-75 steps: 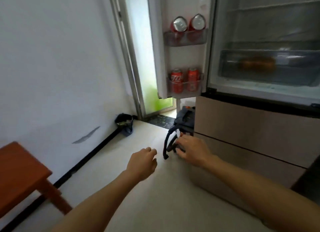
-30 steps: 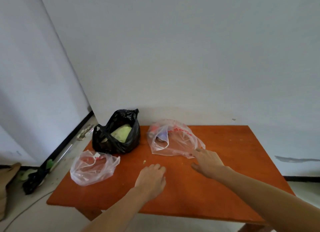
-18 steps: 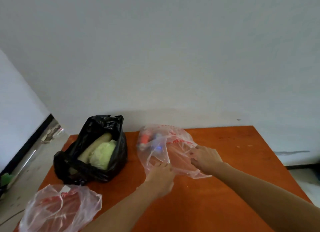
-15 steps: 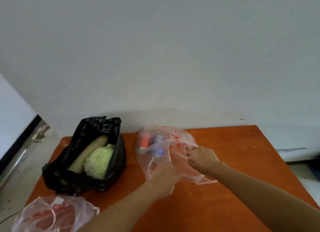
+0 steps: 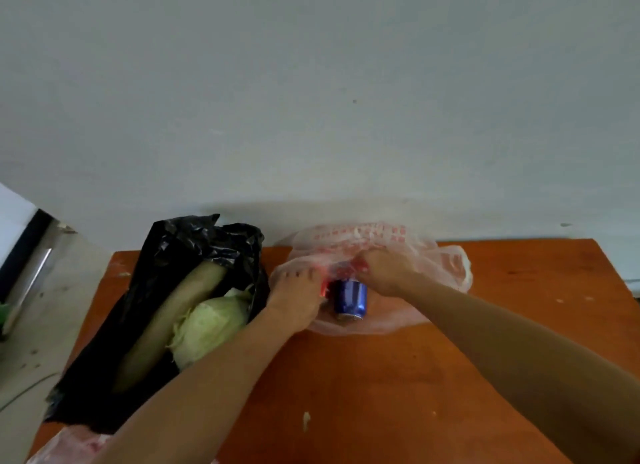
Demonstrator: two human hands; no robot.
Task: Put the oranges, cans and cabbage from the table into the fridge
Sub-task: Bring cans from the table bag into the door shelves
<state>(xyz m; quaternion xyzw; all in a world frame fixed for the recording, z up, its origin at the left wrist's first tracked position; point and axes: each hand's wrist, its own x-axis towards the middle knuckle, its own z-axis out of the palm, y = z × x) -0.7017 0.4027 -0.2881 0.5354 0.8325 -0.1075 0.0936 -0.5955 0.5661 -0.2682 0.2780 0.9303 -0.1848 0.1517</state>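
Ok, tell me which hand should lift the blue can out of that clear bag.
Probably the right hand: its fingers sit right on the top end of the blue can inside the clear bag. The left hand is beside the can, at the bag's edge, seemingly holding it open.

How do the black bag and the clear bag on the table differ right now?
The black bag is opaque; the clear bag is see-through with red print. The black bag holds a cabbage and a long pale vegetable and is untouched; the clear bag holds a blue can, with the left hand and right hand at its mouth. Both are open and rest on the table.
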